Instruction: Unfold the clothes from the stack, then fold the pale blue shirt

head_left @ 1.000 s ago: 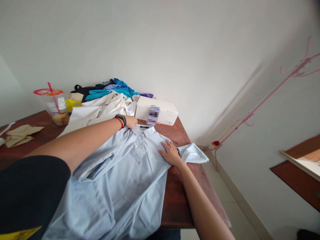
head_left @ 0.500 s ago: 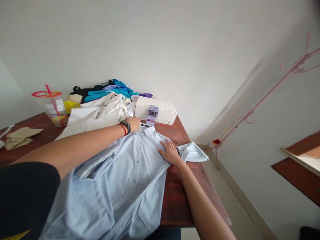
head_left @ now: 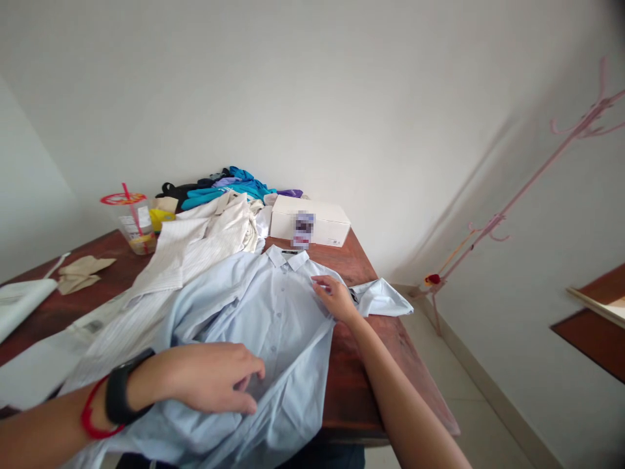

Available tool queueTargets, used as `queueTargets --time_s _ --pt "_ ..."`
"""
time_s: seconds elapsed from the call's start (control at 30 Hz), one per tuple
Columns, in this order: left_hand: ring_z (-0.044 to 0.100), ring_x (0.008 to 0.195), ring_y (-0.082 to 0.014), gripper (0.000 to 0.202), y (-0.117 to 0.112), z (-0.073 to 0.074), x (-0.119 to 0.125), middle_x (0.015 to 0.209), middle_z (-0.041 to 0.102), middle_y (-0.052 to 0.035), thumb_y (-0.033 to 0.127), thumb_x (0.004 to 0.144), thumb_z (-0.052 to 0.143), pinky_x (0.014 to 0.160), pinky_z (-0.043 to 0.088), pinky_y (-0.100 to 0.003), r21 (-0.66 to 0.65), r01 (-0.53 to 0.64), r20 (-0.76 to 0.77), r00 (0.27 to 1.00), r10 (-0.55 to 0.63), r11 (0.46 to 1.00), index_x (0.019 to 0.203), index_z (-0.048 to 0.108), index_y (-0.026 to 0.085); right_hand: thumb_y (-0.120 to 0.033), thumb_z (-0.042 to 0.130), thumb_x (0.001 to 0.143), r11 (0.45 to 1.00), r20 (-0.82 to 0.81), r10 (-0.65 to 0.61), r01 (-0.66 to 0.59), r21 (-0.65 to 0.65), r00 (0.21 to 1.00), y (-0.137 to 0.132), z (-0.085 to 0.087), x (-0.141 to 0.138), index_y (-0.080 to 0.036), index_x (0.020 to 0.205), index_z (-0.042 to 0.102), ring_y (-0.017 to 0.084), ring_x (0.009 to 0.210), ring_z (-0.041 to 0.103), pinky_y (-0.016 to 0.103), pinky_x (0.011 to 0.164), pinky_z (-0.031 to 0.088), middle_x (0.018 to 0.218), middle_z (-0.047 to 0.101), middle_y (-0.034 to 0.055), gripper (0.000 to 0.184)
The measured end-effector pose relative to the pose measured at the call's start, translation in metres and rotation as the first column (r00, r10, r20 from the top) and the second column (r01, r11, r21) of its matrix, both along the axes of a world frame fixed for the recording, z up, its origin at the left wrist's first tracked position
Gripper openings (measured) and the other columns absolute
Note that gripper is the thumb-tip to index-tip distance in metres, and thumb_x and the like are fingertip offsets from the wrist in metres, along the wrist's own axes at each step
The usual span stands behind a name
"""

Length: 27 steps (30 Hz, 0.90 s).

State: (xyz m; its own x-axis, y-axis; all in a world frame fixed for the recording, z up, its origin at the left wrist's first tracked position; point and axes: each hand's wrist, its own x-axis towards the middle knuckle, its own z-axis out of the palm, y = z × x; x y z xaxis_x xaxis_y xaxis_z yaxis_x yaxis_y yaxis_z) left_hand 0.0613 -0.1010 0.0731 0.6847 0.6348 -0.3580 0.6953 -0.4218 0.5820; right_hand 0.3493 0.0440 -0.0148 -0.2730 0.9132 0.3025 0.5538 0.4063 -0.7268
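Note:
A light blue button-up shirt (head_left: 266, 312) lies front side up on the dark red-brown wooden table (head_left: 349, 391), its collar toward the wall. One sleeve sticks out to the right past the table's edge. Over the lower front of the shirt is my left hand (head_left: 215, 378), fingers curved and apart, with nothing in them; a dark band and a red cord circle its wrist. My right hand (head_left: 334, 298) is at the shirt's right shoulder, fingers loosely bent and apart. Whether its fingertips touch the cloth I cannot tell.
Beyond the collar stands a white box (head_left: 317, 215) with a pixelated card against it. Cream striped clothing (head_left: 195, 241) and a pile of blue and black clothes (head_left: 229, 185) lie at the left back. A plastic cup (head_left: 134, 225) stands nearby. A pink coat rack (head_left: 522, 182) leans at right.
My left hand has come back from the collar to the shirt's lower front. My right hand stays at the shoulder, its fingers now more bent. The view has shifted slightly.

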Motion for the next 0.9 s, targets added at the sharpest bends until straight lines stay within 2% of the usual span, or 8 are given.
queueTargets --time_s 0.1,0.2,0.33,0.4,0.57,0.73,0.83,0.9 --pt "0.069 0.091 -0.0308 0.03 -0.019 -0.008 -0.002 0.092 0.077 -0.0033 0.056 0.081 0.07 0.075 0.044 -0.036 -0.044 -0.112 -0.007 0.994 0.112 0.993 0.103 0.076 0.037 -0.041 0.058 0.095 0.987 -0.05 0.101 -0.106 -0.121 0.994 -0.005 -0.001 -0.007 -0.023 0.12 0.072 0.025 0.114 0.069 0.04 0.101 0.054 0.123 0.074 0.0072 0.034" --pt "0.067 0.101 -0.0307 0.035 -0.036 -0.014 0.005 0.1 0.077 -0.0025 0.056 0.082 0.068 0.087 0.045 -0.037 -0.083 -0.222 -0.013 0.975 0.222 0.972 0.111 0.075 0.037 -0.04 0.063 0.092 0.982 -0.017 0.123 -0.124 -0.14 0.992 -0.006 -0.007 -0.009 -0.023 0.122 0.072 0.026 0.118 0.067 0.042 0.104 0.052 0.129 0.071 0.0077 0.036" --pt "0.066 0.106 -0.0286 0.062 -0.054 -0.031 0.019 0.107 0.075 -0.0029 0.059 0.078 0.07 0.095 0.045 -0.037 -0.127 -0.378 0.086 0.917 0.389 0.917 0.137 0.062 0.04 -0.038 0.061 0.093 0.978 -0.028 0.138 -0.141 -0.153 0.99 -0.004 -0.01 -0.007 -0.022 0.124 0.071 0.025 0.12 0.066 0.041 0.106 0.051 0.13 0.07 0.0077 0.036" --pt "0.066 0.106 -0.0274 0.072 -0.061 -0.041 0.029 0.108 0.074 -0.0024 0.058 0.076 0.071 0.098 0.046 -0.038 -0.181 -0.397 0.127 0.898 0.421 0.9 0.145 0.054 0.044 -0.038 0.061 0.093 0.977 -0.024 0.146 -0.148 -0.153 0.989 -0.003 -0.009 -0.007 -0.022 0.124 0.071 0.025 0.121 0.066 0.041 0.106 0.051 0.13 0.07 0.0077 0.036" --pt "0.068 0.113 -0.0239 0.077 -0.08 -0.067 0.064 0.128 0.067 -0.0014 0.054 0.072 0.072 0.099 0.049 -0.039 -0.52 -0.3 0.259 0.837 0.482 0.8 0.144 0.045 0.058 -0.037 0.061 0.093 0.975 -0.027 0.157 -0.159 -0.157 0.987 -0.004 -0.007 -0.007 -0.02 0.125 0.07 0.025 0.122 0.065 0.04 0.107 0.051 0.131 0.07 0.0089 0.038" --pt "0.063 0.122 -0.0271 0.049 -0.093 -0.088 0.095 0.126 0.067 -0.0088 0.043 0.079 0.07 0.107 0.045 -0.042 -0.511 -0.211 0.507 0.709 0.491 0.833 0.126 0.062 0.032 -0.038 0.062 0.092 0.973 -0.042 0.163 -0.168 -0.161 0.986 -0.004 -0.006 -0.007 -0.02 0.124 0.071 0.026 0.123 0.065 0.043 0.107 0.05 0.132 0.07 0.0097 0.037" --pt "0.068 0.106 -0.0243 0.041 -0.092 -0.076 0.099 0.116 0.066 -0.0093 0.041 0.086 0.064 0.095 0.052 -0.036 -0.524 -0.194 0.538 0.68 0.498 0.829 0.123 0.059 0.024 -0.037 0.063 0.092 0.971 -0.043 0.17 -0.175 -0.164 0.985 -0.004 -0.006 -0.007 -0.02 0.123 0.071 0.026 0.121 0.065 0.043 0.107 0.05 0.131 0.07 0.0097 0.037" --pt "0.069 0.092 -0.0206 0.041 -0.087 -0.059 0.09 0.108 0.064 -0.0068 0.044 0.091 0.058 0.085 0.053 -0.032 -0.472 -0.27 0.528 0.676 0.514 0.839 0.127 0.054 0.023 -0.036 0.063 0.092 0.971 -0.037 0.172 -0.175 -0.16 0.984 -0.003 -0.007 -0.007 -0.02 0.123 0.071 0.027 0.121 0.065 0.043 0.106 0.05 0.131 0.07 0.0097 0.037"
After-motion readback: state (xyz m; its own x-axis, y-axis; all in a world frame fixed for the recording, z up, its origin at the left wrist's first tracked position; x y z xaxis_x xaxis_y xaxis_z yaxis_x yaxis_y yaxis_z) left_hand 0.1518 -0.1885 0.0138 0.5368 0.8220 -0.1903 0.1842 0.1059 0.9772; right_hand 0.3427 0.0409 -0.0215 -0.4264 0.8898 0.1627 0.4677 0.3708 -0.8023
